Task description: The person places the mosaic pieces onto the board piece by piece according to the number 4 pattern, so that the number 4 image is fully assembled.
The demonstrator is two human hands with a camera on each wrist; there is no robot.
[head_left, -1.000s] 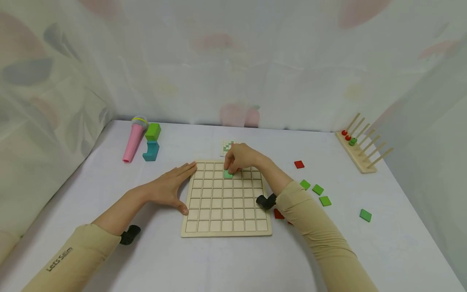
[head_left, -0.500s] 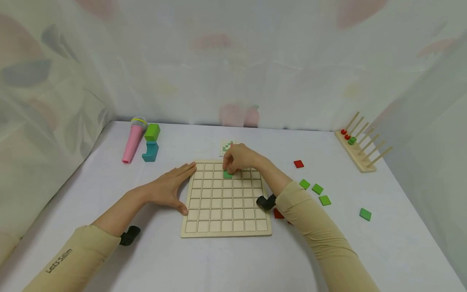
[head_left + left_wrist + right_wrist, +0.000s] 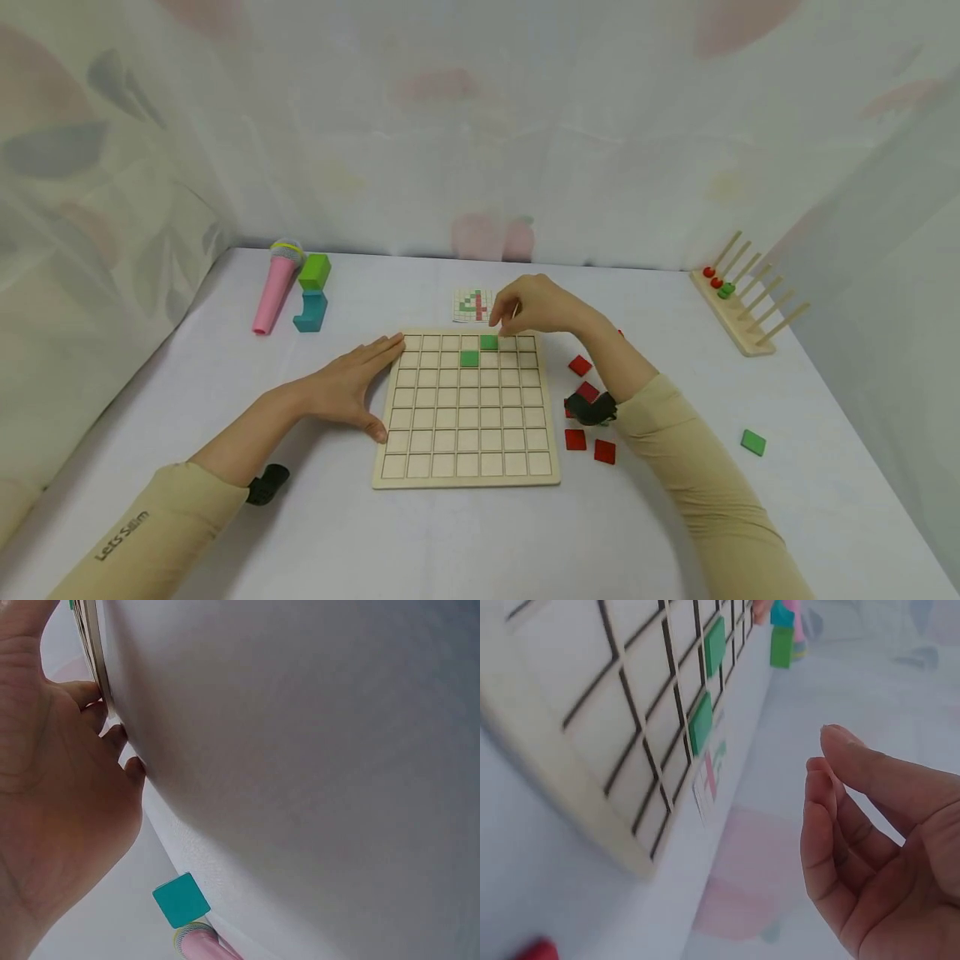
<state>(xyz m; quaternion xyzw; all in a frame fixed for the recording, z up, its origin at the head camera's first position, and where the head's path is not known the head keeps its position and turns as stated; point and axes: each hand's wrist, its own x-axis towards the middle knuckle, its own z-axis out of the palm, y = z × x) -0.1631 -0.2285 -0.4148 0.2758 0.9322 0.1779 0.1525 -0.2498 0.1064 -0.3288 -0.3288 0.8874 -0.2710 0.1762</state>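
Observation:
My left hand (image 3: 347,383) lies spread along the left edge of the wooden grid board (image 3: 381,467), fingertips at its far left corner and thumb farther down the side. Two green square tiles lie in the grid: one tile (image 3: 469,358) in the second row, another tile (image 3: 489,342) in the top row, diagonally up to the right. Just above the board's far right part hovers my right hand (image 3: 542,304), fingers loosely bent. In the right wrist view nothing shows between its thumb and fingers. Behind the board lies a small pattern card (image 3: 472,306) with a green and red figure 4.
Red tiles (image 3: 605,452) lie right of the board, some hidden under the right arm. A lone green tile (image 3: 753,442) sits farther right. A peg rack (image 3: 738,321) with beads stands far right; a pink toy microphone (image 3: 274,287), green block (image 3: 315,272) and teal block (image 3: 311,311) are far left.
My right hand has let go of the second-row green tile and moved right and up off the board. A second green tile now shows in the top row. The left hand stays put.

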